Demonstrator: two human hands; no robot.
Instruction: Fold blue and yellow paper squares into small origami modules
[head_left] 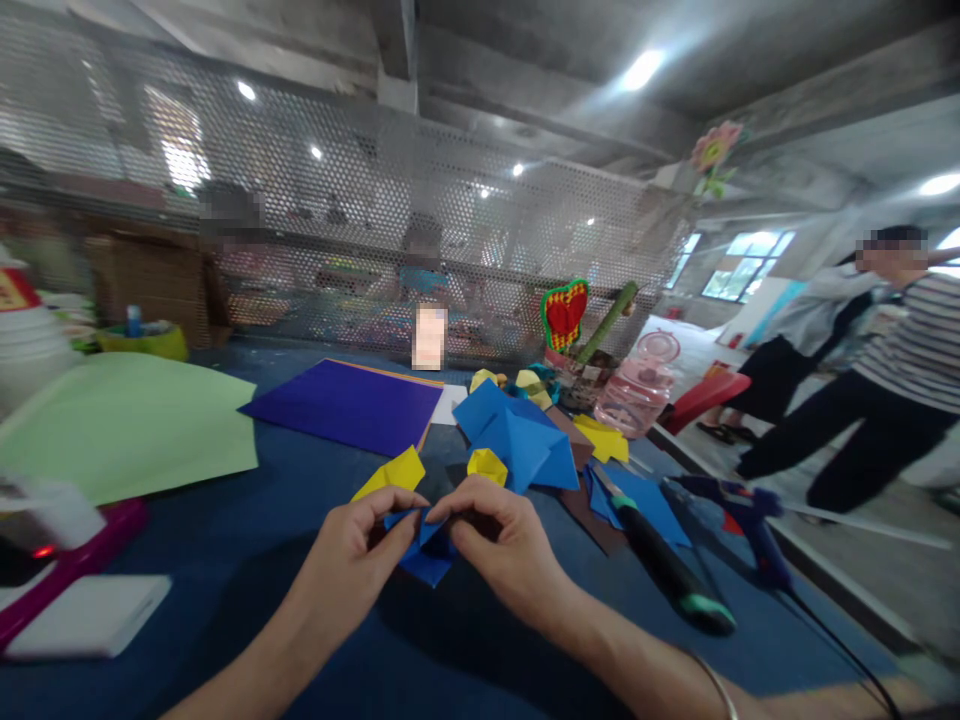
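A: What do the two hands do?
B: The left hand [367, 540] and the right hand [495, 530] are near to each other, and each one pinches the same blue paper [427, 570] between thumb and fingers.
A: Where is this paper?
B: It is between the hands, just above the table [262, 610]. It looks folded, but the fingers cover a part of it.
A: And what is close around?
B: Just behind the left hand is a yellow sheet [401, 470]; just behind the right hand is a small yellow shape [487, 466]. Farther back, a heap of blue sheets [517, 440] lies beside a purple sheet [349, 405].
A: What is on the right side?
B: A knife [667, 560] with a black handle, and after it a glue gun [750, 520] with its cable. Behind them stands a pink jug [637, 385].
A: And on the left?
B: A wide green sheet [135, 425], and nearer, a white box [90, 615].
A: Beyond the table?
B: A mesh screen [465, 180] behind, and a person in a striped shirt [911, 345] at the right.
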